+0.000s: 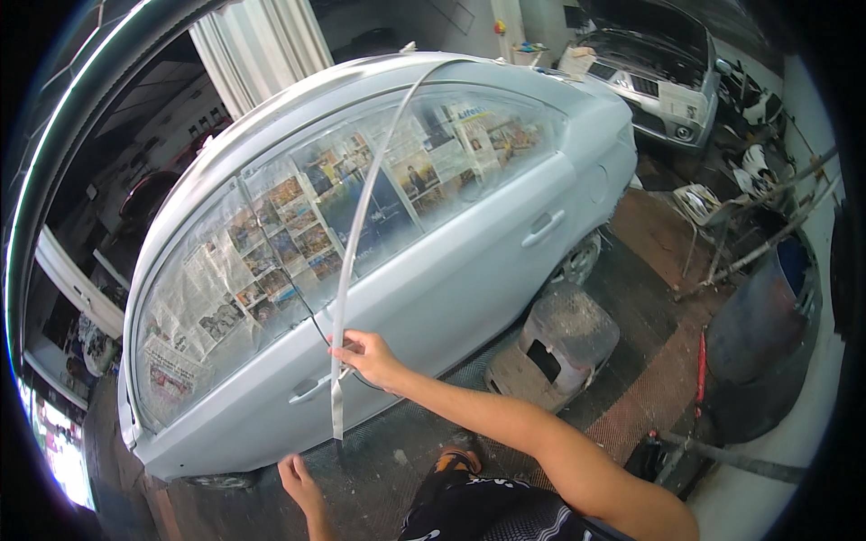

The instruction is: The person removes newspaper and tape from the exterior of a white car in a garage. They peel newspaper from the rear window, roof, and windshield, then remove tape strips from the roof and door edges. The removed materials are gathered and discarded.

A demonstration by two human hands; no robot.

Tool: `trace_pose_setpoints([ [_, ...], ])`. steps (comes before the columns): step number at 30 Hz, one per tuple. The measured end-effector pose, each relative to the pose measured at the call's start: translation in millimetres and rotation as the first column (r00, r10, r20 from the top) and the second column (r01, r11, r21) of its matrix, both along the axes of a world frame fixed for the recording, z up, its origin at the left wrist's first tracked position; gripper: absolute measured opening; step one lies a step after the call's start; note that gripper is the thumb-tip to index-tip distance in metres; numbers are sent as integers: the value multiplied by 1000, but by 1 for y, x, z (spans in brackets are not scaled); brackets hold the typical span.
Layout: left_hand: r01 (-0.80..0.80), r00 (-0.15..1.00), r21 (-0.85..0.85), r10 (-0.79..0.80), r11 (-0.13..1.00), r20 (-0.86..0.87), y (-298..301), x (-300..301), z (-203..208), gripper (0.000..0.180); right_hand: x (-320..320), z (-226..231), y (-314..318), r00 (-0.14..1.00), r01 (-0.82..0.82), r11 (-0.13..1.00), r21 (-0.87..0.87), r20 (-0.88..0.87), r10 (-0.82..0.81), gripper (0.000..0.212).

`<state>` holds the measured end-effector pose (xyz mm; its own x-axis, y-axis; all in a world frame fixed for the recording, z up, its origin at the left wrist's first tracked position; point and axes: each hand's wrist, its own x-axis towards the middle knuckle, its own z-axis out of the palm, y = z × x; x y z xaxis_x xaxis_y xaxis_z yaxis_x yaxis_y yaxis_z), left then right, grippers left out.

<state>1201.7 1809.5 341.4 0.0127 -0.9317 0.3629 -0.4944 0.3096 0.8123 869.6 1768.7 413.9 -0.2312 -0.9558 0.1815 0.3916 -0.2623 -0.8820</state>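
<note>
A long, narrow, whitish flexible strip (359,216) arcs from the car's roof edge down past the windows and doors. My right hand (365,356) pinches it near its lower part, in front of the doors, and its free end dangles below the fingers. Lower and to the left, my left hand (301,485) is apart from the strip, its fingers curled together with nothing visible in them. The car (451,288) has a dull, pale grey-white coat. Newspaper sheets (361,194) under hazy clear film cover its side windows.
A dirty grey plastic step stool (564,334) stands beside the car's rear door. Further right are a large dark barrel (758,334), metal bars (767,243) and a cluttered chair (708,207). Another car (649,86) with its bonnet up stands behind.
</note>
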Motion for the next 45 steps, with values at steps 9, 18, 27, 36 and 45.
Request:
trace_pose_setpoints([
  [9, 398, 917, -100, -395, 912, 49, -99, -199, 114, 28, -17, -39, -6, 987, -116, 983, 142, -94, 130, 35],
  [18, 491, 863, 82, -497, 867, 95, -172, -281, 106, 36, -23, -70, -28, 924, -97, 991, 92, -363, 124, 42],
  [27, 460, 887, 105, -462, 882, 2, -197, -274, 112, 31, -178, -209, 76, 943, 322, 611, 724, -302, -139, 24],
  [36, 444, 896, 206, -438, 872, -78, -201, -271, 124, 30, -330, -197, 49, 432, 882, 410, 232, -747, -506, 30],
  [45, 411, 910, 331, -362, 849, -201, -206, -274, 134, 32, -509, -38, -88, 115, 910, 298, -290, -513, -851, 25],
])
